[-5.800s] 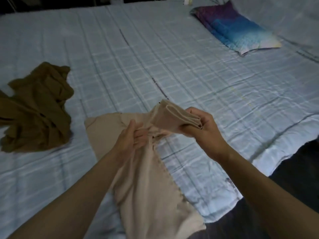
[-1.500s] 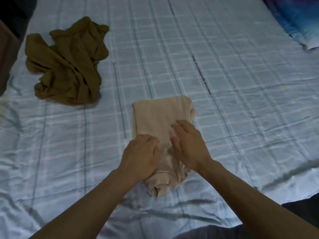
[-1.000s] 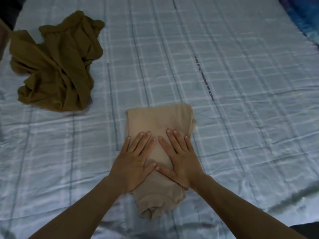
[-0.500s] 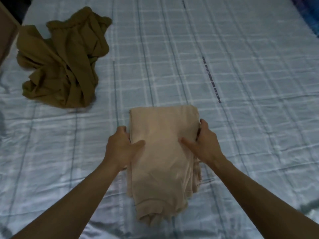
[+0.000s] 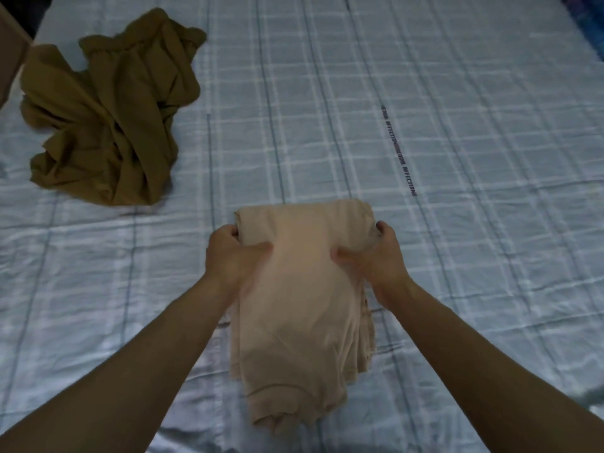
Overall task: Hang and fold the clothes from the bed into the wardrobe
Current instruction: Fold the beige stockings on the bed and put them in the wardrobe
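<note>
A folded beige garment (image 5: 302, 308) lies lengthwise on the pale blue checked bed sheet (image 5: 457, 158), its near end loose and rumpled. My left hand (image 5: 230, 256) grips its left edge, thumb on top and fingers curled under. On the opposite edge my right hand (image 5: 376, 256) grips the same way. A crumpled olive-brown garment (image 5: 108, 116) sits in a heap at the far left of the bed.
A brown wooden edge (image 5: 9, 60) shows at the far left border. A dark blue pillow corner (image 5: 591, 24) peeks in at the top right. A printed line of dark text (image 5: 398, 152) runs across the sheet beyond the beige garment.
My hands went from pressing flat on top of the beige garment to gripping its two side edges. The garment's far part has lifted slightly between them.
</note>
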`<state>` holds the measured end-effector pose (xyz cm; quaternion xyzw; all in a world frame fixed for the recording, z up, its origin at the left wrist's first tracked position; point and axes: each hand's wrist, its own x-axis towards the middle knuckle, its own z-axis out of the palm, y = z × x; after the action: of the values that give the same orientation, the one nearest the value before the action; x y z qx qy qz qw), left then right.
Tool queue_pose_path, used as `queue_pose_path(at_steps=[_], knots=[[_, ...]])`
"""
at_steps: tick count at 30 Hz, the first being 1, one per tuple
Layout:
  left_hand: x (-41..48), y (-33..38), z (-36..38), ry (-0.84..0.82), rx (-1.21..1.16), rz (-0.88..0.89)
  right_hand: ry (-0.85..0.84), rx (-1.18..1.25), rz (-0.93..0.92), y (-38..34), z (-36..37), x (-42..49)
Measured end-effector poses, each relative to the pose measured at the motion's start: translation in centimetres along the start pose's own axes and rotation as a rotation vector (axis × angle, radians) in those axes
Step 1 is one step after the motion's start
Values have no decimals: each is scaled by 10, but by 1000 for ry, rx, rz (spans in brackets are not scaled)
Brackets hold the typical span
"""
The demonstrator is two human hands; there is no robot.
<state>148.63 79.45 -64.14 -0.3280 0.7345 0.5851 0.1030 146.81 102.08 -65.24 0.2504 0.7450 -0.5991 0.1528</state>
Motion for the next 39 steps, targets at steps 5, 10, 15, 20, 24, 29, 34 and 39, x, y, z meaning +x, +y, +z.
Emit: queue_pose_path(at_steps=[5,10,15,20,24,29,34,39], knots=[[-5,10,-11,-157,-231,-20,-118,189,-33,-10,-12,8],[-26,16,-31,-279,-334,104,-258,176,-266,-20,-36,-8],[-61,-2,-46,-264,-263,370,-210,45,-470,-9,-56,-47],[-94,-49,-67,-249,221,960,-223,-310,-831,24,-74,-86],[-108,-94,-83,-276,823,1293,-343,-889,-1189,64,-84,-107],[-119,-112,-90,-367,1003,1186,-320,-1033,-990,75,-94,-123],[-130,-81,-74,-193,972,1094,15,-947,-938,48,-56,-137],[-129,-66,-27,-124,1054,1026,-133,-1062,-910,53,-2,-134]])
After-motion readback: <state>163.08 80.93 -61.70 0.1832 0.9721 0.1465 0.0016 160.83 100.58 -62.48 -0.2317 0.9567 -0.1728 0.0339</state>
